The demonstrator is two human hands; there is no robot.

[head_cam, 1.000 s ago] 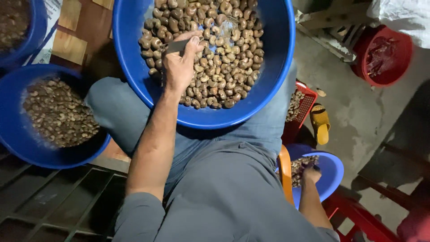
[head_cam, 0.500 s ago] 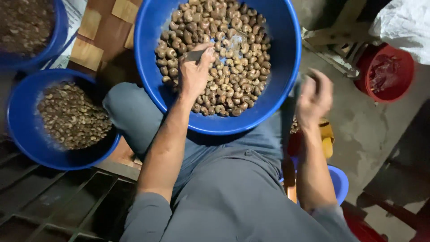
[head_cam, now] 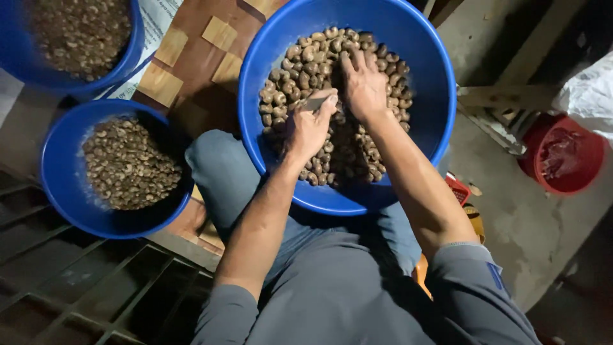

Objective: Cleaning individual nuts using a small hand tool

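Note:
A big blue basin (head_cam: 429, 83) rests on my lap, filled with brown cashew nuts in their shells (head_cam: 300, 70). My left hand (head_cam: 309, 126) lies on the nuts with its fingers closed around a small flat grey tool (head_cam: 314, 103). My right hand (head_cam: 363, 83) reaches into the same basin, palm down with fingers spread over the nuts, just right of the left hand. Whether it grips a nut is hidden under the palm.
A second blue basin (head_cam: 60, 185) of smaller nut pieces sits at my left knee. A third blue basin (head_cam: 131, 54) is at the top left. A red bucket (head_cam: 562, 160) stands at the right on the concrete floor. Dark metal grating (head_cam: 76, 287) runs along the lower left.
My right hand has come up from low at my right side and now lies in the big basin. The left hand has stayed on the nuts with the tool.

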